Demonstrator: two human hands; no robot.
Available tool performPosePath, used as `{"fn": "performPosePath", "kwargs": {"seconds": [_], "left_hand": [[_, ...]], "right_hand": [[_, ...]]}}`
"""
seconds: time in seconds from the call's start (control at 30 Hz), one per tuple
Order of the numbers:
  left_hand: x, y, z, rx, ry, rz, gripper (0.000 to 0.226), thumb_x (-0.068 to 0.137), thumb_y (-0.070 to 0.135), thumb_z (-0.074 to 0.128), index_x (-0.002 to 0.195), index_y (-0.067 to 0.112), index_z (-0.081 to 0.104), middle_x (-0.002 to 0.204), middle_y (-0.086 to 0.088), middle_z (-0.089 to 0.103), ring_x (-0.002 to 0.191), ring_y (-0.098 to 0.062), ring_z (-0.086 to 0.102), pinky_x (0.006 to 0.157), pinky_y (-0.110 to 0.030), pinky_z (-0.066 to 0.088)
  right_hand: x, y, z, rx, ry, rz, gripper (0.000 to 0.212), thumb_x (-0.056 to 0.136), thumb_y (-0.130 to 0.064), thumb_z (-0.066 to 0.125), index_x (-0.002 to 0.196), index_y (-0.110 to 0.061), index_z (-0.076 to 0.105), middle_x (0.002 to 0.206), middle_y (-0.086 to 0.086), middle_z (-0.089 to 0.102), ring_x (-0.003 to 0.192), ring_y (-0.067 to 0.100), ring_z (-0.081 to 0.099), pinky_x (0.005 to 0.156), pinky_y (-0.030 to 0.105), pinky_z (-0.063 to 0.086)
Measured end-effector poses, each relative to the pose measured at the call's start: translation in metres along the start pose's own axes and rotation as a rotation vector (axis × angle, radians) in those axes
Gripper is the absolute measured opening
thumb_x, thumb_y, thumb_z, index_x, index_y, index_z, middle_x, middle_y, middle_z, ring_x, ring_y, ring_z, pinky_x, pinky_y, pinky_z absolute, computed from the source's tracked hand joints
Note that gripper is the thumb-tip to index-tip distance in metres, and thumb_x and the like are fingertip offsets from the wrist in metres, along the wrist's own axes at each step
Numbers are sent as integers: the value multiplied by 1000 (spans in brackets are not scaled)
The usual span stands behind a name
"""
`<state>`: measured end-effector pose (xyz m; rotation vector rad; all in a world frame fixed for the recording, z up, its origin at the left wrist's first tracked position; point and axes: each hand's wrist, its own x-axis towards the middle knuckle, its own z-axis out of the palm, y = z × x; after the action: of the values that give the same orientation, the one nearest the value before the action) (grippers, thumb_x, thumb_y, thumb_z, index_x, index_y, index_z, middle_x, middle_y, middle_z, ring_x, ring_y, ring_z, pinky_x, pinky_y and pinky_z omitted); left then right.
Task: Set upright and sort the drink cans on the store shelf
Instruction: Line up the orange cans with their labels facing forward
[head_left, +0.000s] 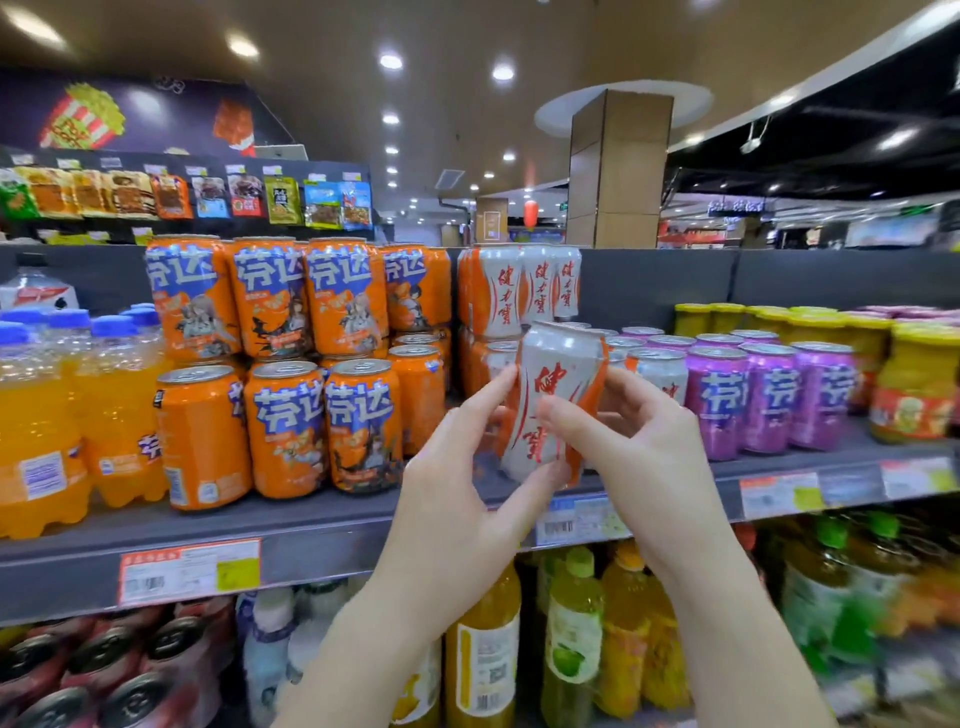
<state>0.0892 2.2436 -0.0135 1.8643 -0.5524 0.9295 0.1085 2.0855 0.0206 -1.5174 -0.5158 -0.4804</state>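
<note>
Store shelf (322, 525), orange cans (285, 426) left, purple cans (769, 400) right. Between them I see the left hand (457, 499) and right hand (639, 452) both gripping one white can (558, 395), slightly tilted.

Both hands are holding one white-and-orange can (558, 384) with red lettering, its top leaning slightly right; the left hand (457, 499) is pinching its lower left side, the right hand (639, 452) is gripping its right side with the thumb lying across the front; the can is hanging before the grey shelf (311, 525); orange cans (285, 364) are standing in two tiers on the left, matching white cans (519, 291) are standing stacked just behind, purple cans (769, 395) are standing on the right; yellow jars (914, 384) are sitting at far right; orange soda bottles (52, 415) are standing at far left.
</note>
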Motion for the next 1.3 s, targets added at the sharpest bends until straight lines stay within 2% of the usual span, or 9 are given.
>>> {"fn": "performPosePath", "kwargs": {"seconds": [0.1,0.27,0.4,0.6,0.7,0.83,1.0,1.2,1.3], "left_hand": [[7,8,25,-53,72,34,72,85,29,82,149,28,49,130,13,64,125,-4,59,97,-14,47],[27,21,63,-10,125,80,75,84,34,82,150,26,49,126,12,63,124,-11,60,100,-24,49],[48,24,78,60,90,82,62,90,35,76,147,32,52,123,14,64,113,-13,64,92,-25,52],[62,25,86,118,175,25,51,89,36,73,138,36,59,120,19,66,111,-6,64,87,-14,48],[69,25,95,223,201,53,44,91,36,72,134,33,62,118,19,66,112,-4,62,89,-12,47],[78,17,94,376,242,12,34,95,35,68,129,35,64,123,18,63,120,-5,58,101,-29,50],[84,2,89,527,285,-56,34,92,39,63,125,32,67,122,13,63,119,-10,57,103,-40,48],[85,-10,85,546,287,-75,28,92,28,69,120,30,69,119,14,63,118,-8,56,103,-34,47],[86,-14,79,526,276,-64,28,91,25,70,118,30,69,118,16,63,118,-7,56,103,-30,46]], "right_hand": [[5,-4,-24,-28,-56,-13,29,85,-26,79,111,-34,70,98,-16,77,93,4,73,69,22,60],[30,-8,-63,-14,-71,-18,48,75,-22,88,118,-28,68,102,-11,78,95,7,74,73,27,61],[60,-7,-92,-3,-88,16,49,71,-24,90,115,-27,69,102,-13,78,96,3,73,80,29,61],[92,-10,-117,-76,-155,-22,57,70,-36,90,122,-31,67,111,-14,75,104,5,71,88,37,61],[108,-17,-124,-63,-213,-35,59,71,-32,89,124,-27,66,111,-10,76,102,7,72,88,36,61],[148,-24,-125,-79,-282,-13,62,72,-25,90,127,-21,63,111,-4,76,101,12,74,86,39,62],[202,-12,-108,-109,-336,65,60,75,-20,88,126,-17,57,110,1,72,93,14,75,80,37,64],[244,17,-81,-189,-377,119,40,76,-21,88,106,-23,62,104,-1,74,93,14,73,81,35,61],[253,21,-70,-234,-371,110,30,79,-23,86,95,-29,62,96,-7,73,86,6,70,67,21,54]]}}
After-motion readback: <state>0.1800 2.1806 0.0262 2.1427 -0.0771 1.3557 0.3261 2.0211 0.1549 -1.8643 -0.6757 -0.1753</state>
